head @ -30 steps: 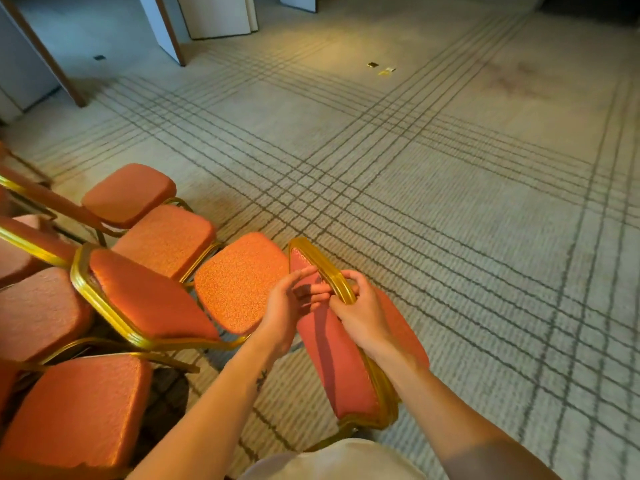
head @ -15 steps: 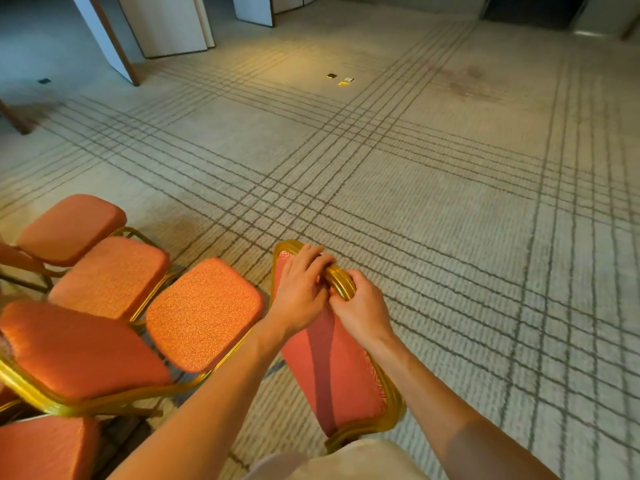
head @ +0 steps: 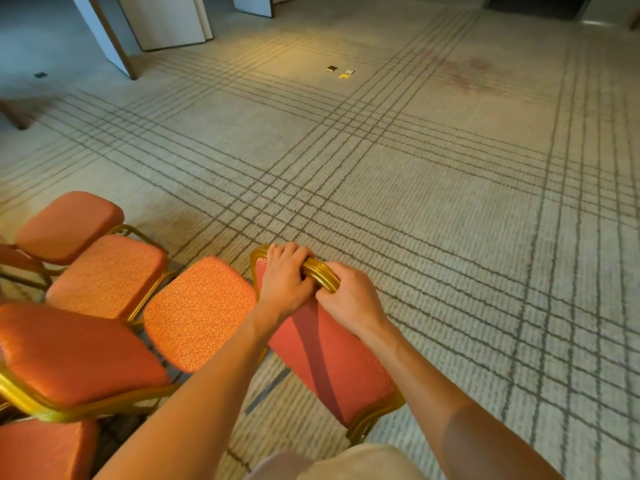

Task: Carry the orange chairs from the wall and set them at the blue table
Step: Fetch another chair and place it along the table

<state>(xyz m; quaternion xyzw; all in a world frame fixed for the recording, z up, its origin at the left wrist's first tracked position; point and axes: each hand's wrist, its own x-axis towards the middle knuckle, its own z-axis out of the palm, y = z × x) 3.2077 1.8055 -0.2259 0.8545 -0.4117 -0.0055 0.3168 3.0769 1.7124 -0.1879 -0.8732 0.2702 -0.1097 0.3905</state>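
Note:
An orange chair (head: 332, 362) with a gold frame stands right in front of me, its padded back toward me and its seat (head: 199, 311) to the left. My left hand (head: 285, 282) grips the top rail of the back. My right hand (head: 353, 299) grips the same rail just beside it, and the gold rail shows between the two hands. Several more orange chairs (head: 107, 275) stand packed together at the lower left. The blue table is not in view.
Striped beige carpet (head: 433, 209) spreads ahead and to the right. White folding partition panels (head: 166, 22) stand at the top left. Small metal floor plates (head: 341, 72) lie in the carpet far ahead. A dark doorway (head: 533, 5) opens at the top right.
My left hand has closed over the chair's top rail next to the right hand. The view has swung right and upward, so the other chairs slid toward the left edge.

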